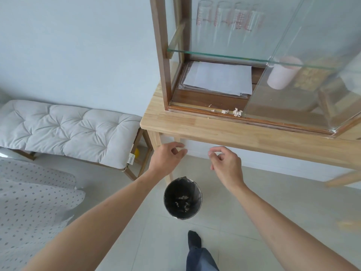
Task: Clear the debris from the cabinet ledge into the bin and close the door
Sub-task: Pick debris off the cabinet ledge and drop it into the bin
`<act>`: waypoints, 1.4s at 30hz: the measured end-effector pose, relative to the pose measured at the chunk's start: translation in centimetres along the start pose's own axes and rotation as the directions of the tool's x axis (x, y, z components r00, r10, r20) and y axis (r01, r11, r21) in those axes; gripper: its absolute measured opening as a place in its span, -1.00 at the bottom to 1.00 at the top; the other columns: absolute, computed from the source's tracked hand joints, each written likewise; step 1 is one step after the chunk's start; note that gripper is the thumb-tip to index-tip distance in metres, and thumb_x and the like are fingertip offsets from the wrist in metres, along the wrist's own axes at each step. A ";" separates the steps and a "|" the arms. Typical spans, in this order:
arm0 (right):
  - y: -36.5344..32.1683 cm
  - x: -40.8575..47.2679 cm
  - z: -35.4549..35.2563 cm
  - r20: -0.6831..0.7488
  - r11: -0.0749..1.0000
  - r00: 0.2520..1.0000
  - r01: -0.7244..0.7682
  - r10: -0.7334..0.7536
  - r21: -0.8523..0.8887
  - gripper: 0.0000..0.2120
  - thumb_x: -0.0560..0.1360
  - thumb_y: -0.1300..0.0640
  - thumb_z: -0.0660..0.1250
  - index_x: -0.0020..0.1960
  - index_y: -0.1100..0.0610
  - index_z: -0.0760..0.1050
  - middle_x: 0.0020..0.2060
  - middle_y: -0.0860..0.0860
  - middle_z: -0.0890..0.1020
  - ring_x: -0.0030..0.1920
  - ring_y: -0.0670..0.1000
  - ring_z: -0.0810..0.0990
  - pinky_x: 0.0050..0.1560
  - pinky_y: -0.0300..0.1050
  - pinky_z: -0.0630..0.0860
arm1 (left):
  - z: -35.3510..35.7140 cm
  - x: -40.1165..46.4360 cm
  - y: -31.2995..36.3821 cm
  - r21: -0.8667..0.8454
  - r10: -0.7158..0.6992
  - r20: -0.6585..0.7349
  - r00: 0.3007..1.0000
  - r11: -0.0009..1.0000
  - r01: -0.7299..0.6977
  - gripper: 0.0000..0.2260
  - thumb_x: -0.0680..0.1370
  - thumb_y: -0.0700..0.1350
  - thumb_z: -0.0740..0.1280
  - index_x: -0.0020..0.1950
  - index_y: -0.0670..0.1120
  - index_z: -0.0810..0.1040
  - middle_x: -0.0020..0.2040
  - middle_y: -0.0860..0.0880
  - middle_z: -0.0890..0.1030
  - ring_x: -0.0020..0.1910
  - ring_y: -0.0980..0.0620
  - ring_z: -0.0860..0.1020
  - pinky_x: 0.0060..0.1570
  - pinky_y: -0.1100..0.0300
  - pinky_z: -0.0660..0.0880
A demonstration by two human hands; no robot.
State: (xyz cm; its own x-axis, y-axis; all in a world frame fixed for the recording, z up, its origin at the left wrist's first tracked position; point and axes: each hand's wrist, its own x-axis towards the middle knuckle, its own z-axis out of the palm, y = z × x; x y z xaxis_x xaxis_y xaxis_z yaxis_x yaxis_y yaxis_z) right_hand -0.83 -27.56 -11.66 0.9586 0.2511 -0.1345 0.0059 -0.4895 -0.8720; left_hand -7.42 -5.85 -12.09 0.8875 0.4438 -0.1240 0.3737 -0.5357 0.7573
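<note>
Several small crumpled paper scraps (pixel 237 112) lie on the wooden ledge (pixel 191 109) of a glass cabinet, beside the edge of its sliding glass door (pixel 283 90), which stands partly open. A round black bin (pixel 183 198) sits on the floor below the table, with a few pale scraps inside. My left hand (pixel 169 157) and my right hand (pixel 224 163) hover below the table's front edge, above the bin. Both have loosely curled fingers and nothing visible in them.
The cabinet stands on a light wooden table (pixel 234 132). Inside are papers (pixel 218 78), a pink cup (pixel 281 75) and a glass shelf (pixel 234 56). A cushioned bench (pixel 66 130) stands at left, dotted fabric (pixel 29 202) at lower left. My foot (pixel 194 239) is behind the bin.
</note>
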 end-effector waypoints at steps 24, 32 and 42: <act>-6.0 10.1 -5.0 -0.190 0.986 0.969 0.142 -0.156 -0.083 -0.80 0.69 -0.04 0.38 0.25 -0.02 0.67 -0.38 -0.01 0.73 -0.25 0.05 0.74 0.03 0.12 0.68 | 1.7 11.0 13.8 -0.026 0.020 -0.087 0.996 0.999 -0.022 -0.60 0.53 0.21 0.44 0.31 0.09 0.72 -0.42 0.07 0.71 -0.15 0.18 0.73 0.09 0.09 0.64; -6.3 10.7 -4.5 -0.174 0.992 0.981 0.064 -0.083 -0.111 -0.63 0.71 -0.06 0.35 0.46 0.05 0.63 -0.43 -0.02 0.73 -0.14 0.02 0.76 0.14 0.02 0.66 | 1.6 10.6 13.2 -0.053 0.045 -0.108 0.993 0.997 -0.051 -0.89 0.60 0.15 0.44 -0.04 0.21 0.75 -0.45 0.13 0.69 -0.27 0.14 0.71 -0.03 0.04 0.67; -6.6 10.5 -4.0 -0.214 0.990 0.973 0.064 -0.090 -0.128 -0.83 0.71 0.00 0.37 0.18 -0.03 0.72 -0.41 0.00 0.73 -0.30 0.05 0.72 -0.11 0.02 0.67 | 1.9 11.7 13.2 0.256 0.231 -0.093 0.969 0.946 -0.201 -0.82 0.70 0.11 0.32 0.13 0.10 0.69 -0.16 -0.05 0.76 -0.01 -0.19 0.70 -0.13 0.01 0.57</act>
State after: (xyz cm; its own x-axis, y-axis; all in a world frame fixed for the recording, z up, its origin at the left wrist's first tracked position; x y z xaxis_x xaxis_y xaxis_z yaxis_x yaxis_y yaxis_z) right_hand 10.32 -25.01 -5.46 0.9928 0.1097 0.0488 0.1034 -0.5752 -0.8114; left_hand 8.39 -9.06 -4.80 0.9209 0.3728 0.1139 0.2443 -0.7797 0.5766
